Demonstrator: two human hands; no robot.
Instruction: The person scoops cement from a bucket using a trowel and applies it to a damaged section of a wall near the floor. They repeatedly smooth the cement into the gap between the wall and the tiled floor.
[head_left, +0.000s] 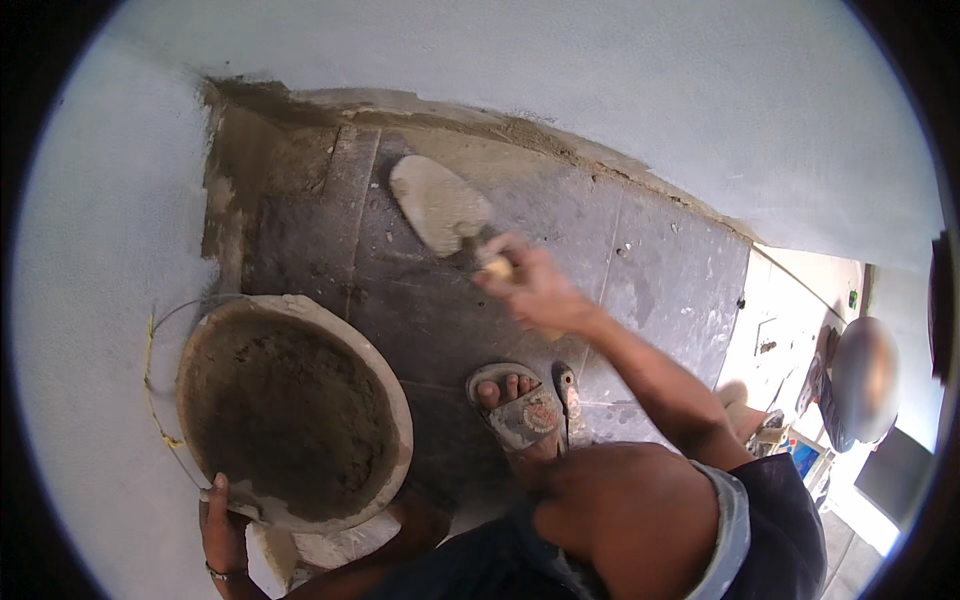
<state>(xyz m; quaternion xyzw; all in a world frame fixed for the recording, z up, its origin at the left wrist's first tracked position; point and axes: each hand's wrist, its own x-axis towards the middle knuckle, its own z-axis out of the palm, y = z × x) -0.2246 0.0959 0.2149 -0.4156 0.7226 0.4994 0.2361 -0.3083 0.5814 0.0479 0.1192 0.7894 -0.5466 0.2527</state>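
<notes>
A masonry trowel point(438, 205) with mortar on its wide blade is held by its handle in my right hand point(532, 283), above the grey floor tiles. The blade, slightly smeared by motion, points toward the corner of the walls. At the lower left stands a round bucket point(398, 400) with mortar-caked sides and a wire handle. Dark wet mortar point(290, 410) lies inside it. My left hand point(223, 525) grips the near-left rim of the bucket, with the thumb over the edge; the other fingers are partly hidden.
White walls point(640, 90) meet at the far left, with a rough mortar strip point(520, 132) along their base. My sandalled foot point(515, 405) rests on the tiles point(450, 320). Beside it lies a narrow dirty tool point(569, 395). Another person point(835, 390) is at the far right, near scattered items.
</notes>
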